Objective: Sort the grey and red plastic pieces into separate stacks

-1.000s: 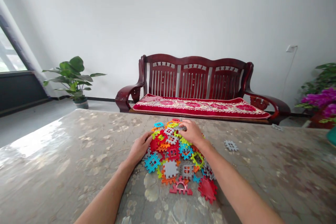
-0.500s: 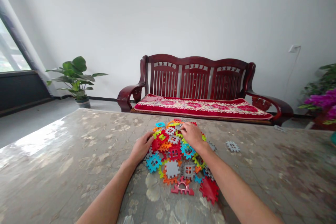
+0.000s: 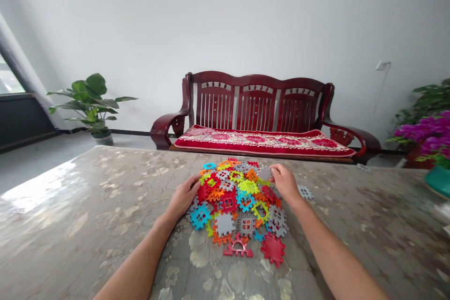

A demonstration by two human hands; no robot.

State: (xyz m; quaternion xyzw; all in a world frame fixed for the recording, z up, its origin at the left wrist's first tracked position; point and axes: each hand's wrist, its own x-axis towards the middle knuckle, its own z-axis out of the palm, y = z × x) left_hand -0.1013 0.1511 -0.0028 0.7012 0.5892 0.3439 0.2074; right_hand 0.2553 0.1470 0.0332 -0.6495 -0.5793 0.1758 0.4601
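Observation:
A pile of flat, notched plastic pieces in red, blue, grey, orange and yellow-green, with a red piece [image 3: 228, 202] near its middle, lies on the table. My left hand [image 3: 183, 197] rests at the pile's left edge, thumb and fingers apart, against the red pieces there. At the upper right of the pile, my right hand [image 3: 285, 183] pinches a grey piece [image 3: 265, 173] by its right side. Nearest to me lie a red arched piece [image 3: 238, 246] and a solid red square piece [image 3: 273, 249].
The patterned table [image 3: 116, 206] stretches to both sides. Single grey pieces lie to the right, one [image 3: 305, 192] beside my right forearm. Behind stands a dark red wooden bench [image 3: 258, 108]. Potted plants stand left [image 3: 92, 98] and right [image 3: 431, 138].
My right hand has moved right, off the top of the pile, with a grey piece in its fingers. My left hand stays at the left edge. The view has turned slightly right.

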